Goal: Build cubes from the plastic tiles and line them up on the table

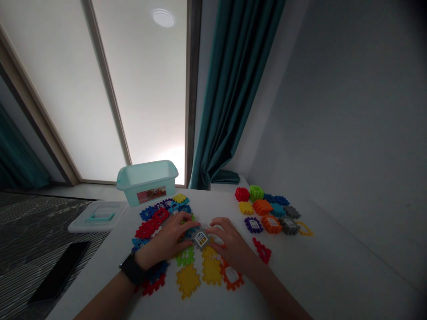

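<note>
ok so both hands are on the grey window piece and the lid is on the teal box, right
The lid is what's wrong: the head view shows the lid lying off to the left of the teal plastic box, which stands open. The left hand and right hand are on the grey window piece, as you said.

left hand (163,242), right hand (231,246) — on a grey window tile (201,239), seemingly

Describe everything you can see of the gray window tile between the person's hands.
The gray plastic window tile is a small interlocking piece with toothed edges and a white arched window panel with dark glazing bars at its center. It sits between both hands: the left hand meets its left side, and the right hand its right. It looks slightly tilted, with a blue tile just behind it. Whether they are joined cannot be told.
</note>
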Motion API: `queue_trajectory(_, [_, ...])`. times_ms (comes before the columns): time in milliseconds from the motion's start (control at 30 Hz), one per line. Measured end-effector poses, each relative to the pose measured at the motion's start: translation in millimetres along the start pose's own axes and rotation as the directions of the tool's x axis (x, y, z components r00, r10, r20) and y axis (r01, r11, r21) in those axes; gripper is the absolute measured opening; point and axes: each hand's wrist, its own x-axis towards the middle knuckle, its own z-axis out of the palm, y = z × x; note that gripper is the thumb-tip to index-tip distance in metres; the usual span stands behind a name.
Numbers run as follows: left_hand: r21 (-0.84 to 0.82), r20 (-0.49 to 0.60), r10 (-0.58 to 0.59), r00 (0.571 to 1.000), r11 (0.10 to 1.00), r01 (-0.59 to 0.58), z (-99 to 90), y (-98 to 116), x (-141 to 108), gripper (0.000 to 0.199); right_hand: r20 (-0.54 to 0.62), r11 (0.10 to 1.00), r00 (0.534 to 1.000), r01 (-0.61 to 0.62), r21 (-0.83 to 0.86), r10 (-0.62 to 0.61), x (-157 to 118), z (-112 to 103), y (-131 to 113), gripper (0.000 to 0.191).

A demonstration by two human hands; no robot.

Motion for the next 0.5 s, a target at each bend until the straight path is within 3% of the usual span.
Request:
queue_trajectory(233, [0.018, -0.088, -0.030, 0.996, 0.999, 0.032, -0.2, 8.7, 3.3, 0.055, -0.137, 0.999, 0.990, -0.020, 0.039, 0.025, 1.9, 2.2, 1.3, 0.022])
queue_trajectory(500, [0.074, -0.177, -0.069, 0.982, 0.994, 0.083, 2.3, 17.5, 7.0, 0.054, -0.180, 0.991, 0.979, -0.077, 0.108, 0.095, 1.0, 12.4, -5.9, 0.022])
